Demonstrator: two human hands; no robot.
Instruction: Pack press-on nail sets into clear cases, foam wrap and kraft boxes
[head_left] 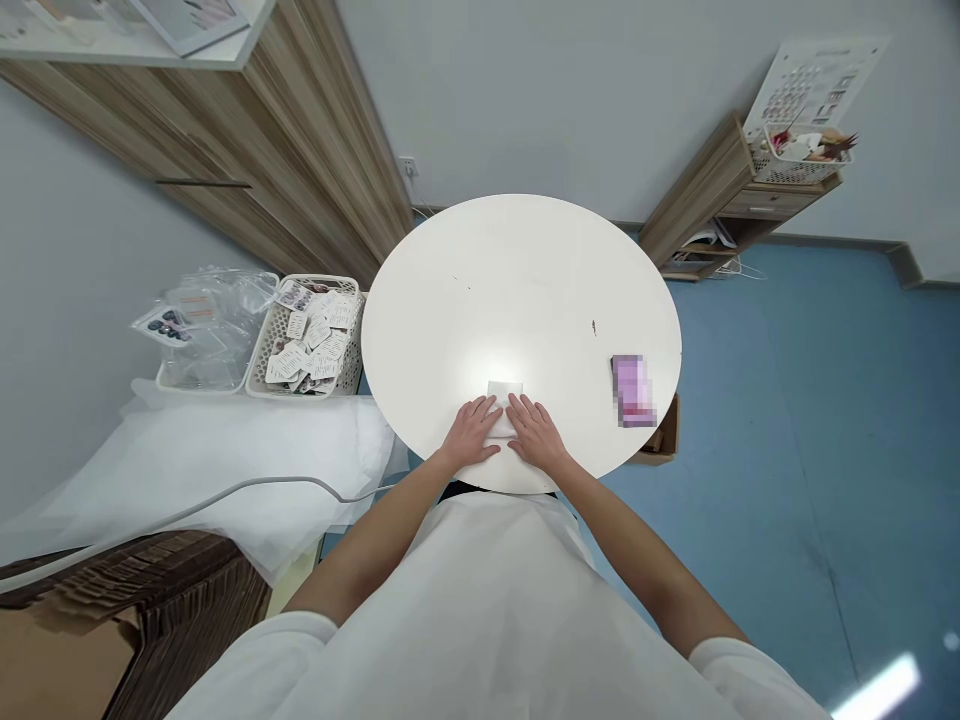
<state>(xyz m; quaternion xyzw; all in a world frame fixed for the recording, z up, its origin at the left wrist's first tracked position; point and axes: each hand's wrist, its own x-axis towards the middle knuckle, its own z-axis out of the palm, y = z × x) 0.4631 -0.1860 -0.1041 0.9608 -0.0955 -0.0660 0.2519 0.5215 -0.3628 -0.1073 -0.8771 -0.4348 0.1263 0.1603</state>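
At the near edge of the round worktop, my left hand and right hand lie flat on a small white piece, one per side, probably to keep it steady. Each grip's open, nothing pinched; white-on-white, so the outline's kinda hard to read. Pixelated pinkish thing sits right, out of their way. Basket of cards is off left.

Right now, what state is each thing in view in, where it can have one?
Left hand: open, palm down
Right hand: open, palm down
White piece: flat, partly covered by both hands
Card basket: uncovered, filled with cards
Drawer: shut
Pink item: lying on the table, too blurred to tell more
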